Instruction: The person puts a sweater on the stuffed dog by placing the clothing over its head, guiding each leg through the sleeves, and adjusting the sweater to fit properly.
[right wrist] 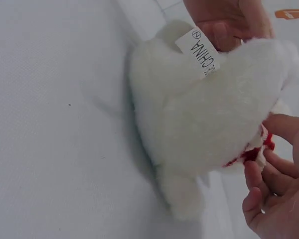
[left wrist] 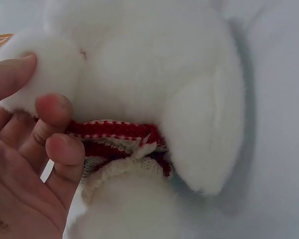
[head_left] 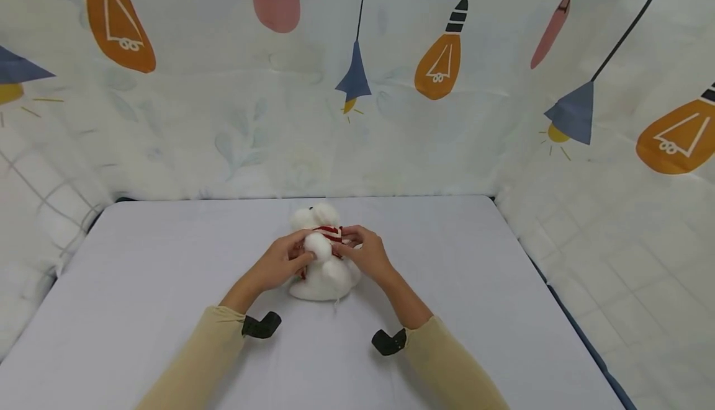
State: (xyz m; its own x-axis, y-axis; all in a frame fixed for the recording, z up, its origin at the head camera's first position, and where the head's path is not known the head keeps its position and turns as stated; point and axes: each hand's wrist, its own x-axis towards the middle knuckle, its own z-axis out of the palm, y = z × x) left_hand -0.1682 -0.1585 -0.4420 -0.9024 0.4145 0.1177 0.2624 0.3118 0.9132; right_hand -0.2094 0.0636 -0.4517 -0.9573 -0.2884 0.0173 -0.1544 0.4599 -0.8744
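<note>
A white plush toy point(head_left: 324, 283) sits on the table, its back towards me, wearing a red-and-white knit garment point(left wrist: 114, 130). My left hand point(head_left: 278, 262) grips one rounded white limb point(left wrist: 50, 74), thumb on the fur and the other fingers curled by the garment's edge. From the other side, my right hand point(head_left: 365, 254) pinches the knit fabric between thumb and fingers. In the right wrist view the right hand point(right wrist: 284, 191) is at the red knit edge. A printed white label point(right wrist: 202, 54) sticks out of the fur.
The plush toy stands towards the far side of a white-covered table point(head_left: 167, 261). Behind it hangs a pale curtain point(head_left: 313, 149) printed with lamps and bulbs. Dark devices point(head_left: 262, 325) are strapped at both wrists, over beige sleeves point(head_left: 190, 354).
</note>
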